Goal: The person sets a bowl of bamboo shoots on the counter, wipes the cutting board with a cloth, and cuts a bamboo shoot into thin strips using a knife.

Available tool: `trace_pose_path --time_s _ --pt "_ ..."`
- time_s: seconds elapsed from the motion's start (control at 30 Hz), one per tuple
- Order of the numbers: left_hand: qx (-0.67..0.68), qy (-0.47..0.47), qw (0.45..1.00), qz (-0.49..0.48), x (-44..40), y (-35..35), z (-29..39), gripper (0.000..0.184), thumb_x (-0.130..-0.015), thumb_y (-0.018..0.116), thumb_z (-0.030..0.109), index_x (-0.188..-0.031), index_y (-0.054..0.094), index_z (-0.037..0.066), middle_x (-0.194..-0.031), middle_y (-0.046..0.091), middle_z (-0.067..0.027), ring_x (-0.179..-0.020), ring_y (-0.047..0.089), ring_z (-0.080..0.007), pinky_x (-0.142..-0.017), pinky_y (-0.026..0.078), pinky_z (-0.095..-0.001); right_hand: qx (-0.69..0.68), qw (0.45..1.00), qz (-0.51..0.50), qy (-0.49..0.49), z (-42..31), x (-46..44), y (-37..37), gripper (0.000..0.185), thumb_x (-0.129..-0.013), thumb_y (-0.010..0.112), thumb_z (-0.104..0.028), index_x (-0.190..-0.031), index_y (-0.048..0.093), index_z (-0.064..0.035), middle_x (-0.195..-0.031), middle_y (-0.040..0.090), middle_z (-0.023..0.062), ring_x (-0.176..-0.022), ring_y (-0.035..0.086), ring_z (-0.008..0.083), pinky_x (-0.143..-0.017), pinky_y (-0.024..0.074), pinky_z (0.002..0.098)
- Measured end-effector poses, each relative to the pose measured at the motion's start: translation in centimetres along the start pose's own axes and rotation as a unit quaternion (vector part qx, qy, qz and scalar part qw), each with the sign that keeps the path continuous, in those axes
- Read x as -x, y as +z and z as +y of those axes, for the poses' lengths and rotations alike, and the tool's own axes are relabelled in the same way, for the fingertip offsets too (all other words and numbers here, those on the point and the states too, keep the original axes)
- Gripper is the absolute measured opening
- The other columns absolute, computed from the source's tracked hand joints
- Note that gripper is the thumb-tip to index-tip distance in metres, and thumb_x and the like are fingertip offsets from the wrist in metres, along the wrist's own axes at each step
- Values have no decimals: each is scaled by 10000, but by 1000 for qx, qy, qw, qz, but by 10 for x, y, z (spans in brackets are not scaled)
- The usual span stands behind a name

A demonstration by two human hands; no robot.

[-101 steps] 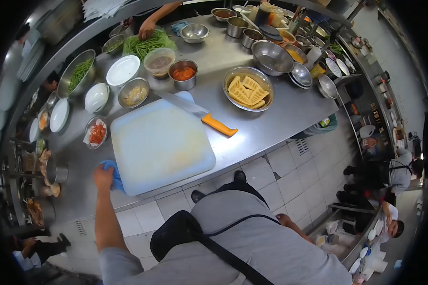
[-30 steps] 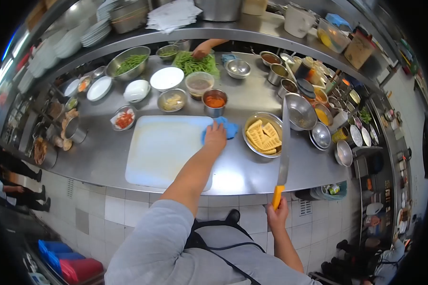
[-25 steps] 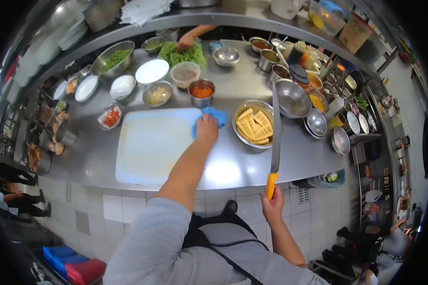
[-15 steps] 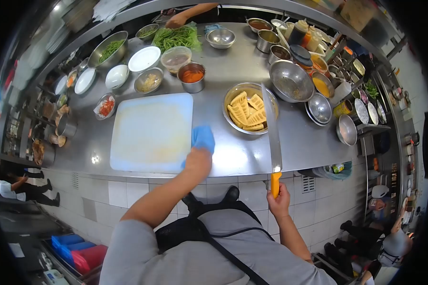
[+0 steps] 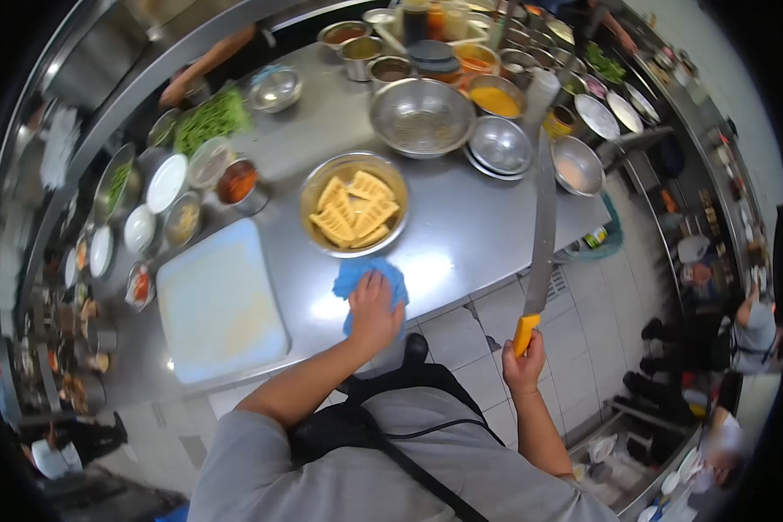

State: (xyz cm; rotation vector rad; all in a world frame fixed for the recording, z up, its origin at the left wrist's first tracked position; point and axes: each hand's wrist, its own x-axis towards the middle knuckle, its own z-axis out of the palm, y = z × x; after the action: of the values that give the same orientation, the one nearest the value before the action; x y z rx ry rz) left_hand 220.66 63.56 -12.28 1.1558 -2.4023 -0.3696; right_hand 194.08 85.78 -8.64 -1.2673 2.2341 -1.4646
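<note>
My left hand (image 5: pixel 376 315) presses a crumpled blue cloth (image 5: pixel 353 278) onto the steel table (image 5: pixel 309 300), close to its front edge. Just behind the cloth is a metal bowl (image 5: pixel 310 230) of yellow, ridged pieces (image 5: pixel 354 209). To the left lies a white cutting board (image 5: pixel 222 300) with nothing on it. My right hand (image 5: pixel 523 358) is closed around the yellow handle (image 5: pixel 524 332) of a large knife (image 5: pixel 543 235), whose blade points up and away from me, past the table's right part.
Metal bowls (image 5: pixel 422 117), containers and sauce bottles crowd the back right. Plates (image 5: pixel 166 183), a pot of orange food (image 5: pixel 239 184) and green beans (image 5: pixel 209 122) stand at the back left. Another person's arm (image 5: pixel 209 63) reaches in there. More people are at the far right and lower left.
My left hand has moved with the blue cloth from beside the cutting board to the right, in front of the bowl. The knife was on the table earliest; my right hand has since taken it. The view has turned.
</note>
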Motion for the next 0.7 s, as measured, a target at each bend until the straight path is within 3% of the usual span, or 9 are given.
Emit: trace_pose_path --time_s 0.13,0.2,0.3,0.43,0.57,0.7 --pt "-56 -52 997 9 -117 56 54 677 -894 731 330 -1423 552 -52 -1511 498 -277 -1445 417 -444 -1121 330 -656 91 993 68 36 14 33 -51 296 -864 755 -81 -1106 595 -23 -832 642 128 -700 645 285 -676 532 376" --pt "-22 -162 986 13 -179 84 66 683 -901 706 358 -1443 557 -30 -1551 484 -259 -1462 401 -445 -1146 303 -661 126 985 86 82 16 60 -75 304 -848 753 -79 -1101 595 -22 -813 638 127 -686 644 289 -670 531 377" --pt "-35 -144 989 18 -246 104 94 643 -902 688 370 -1427 595 10 -1568 506 -207 -1480 400 -436 -1160 292 -655 190 970 110 101 6 100 -101 295 -844 746 -79 -1089 594 -20 -790 628 118 -668 632 287 -663 526 379" --pt "0 13 1000 -14 -252 152 125 594 -859 717 383 -1381 676 102 -1519 592 -112 -1516 401 -361 -1178 294 -626 195 956 145 164 -6 145 -96 281 -851 730 -81 -1089 599 -8 -783 615 103 -673 620 252 -668 518 373" --pt "91 256 939 -209 -195 127 134 613 -829 773 396 -1387 693 154 -1530 595 -92 -1482 460 -336 -1180 336 -607 86 965 148 198 -14 147 -64 274 -871 717 -78 -1099 586 -1 -818 585 68 -734 571 168 -705 496 332" --pt "136 303 915 -231 -141 75 64 648 -805 814 349 -1402 680 134 -1529 592 -91 -1468 468 -340 -1142 404 -567 -47 976 108 184 -16 121 -33 232 -943 651 -3 -1152 551 -24 -948 527 20 -842 513 113 -774 453 279"
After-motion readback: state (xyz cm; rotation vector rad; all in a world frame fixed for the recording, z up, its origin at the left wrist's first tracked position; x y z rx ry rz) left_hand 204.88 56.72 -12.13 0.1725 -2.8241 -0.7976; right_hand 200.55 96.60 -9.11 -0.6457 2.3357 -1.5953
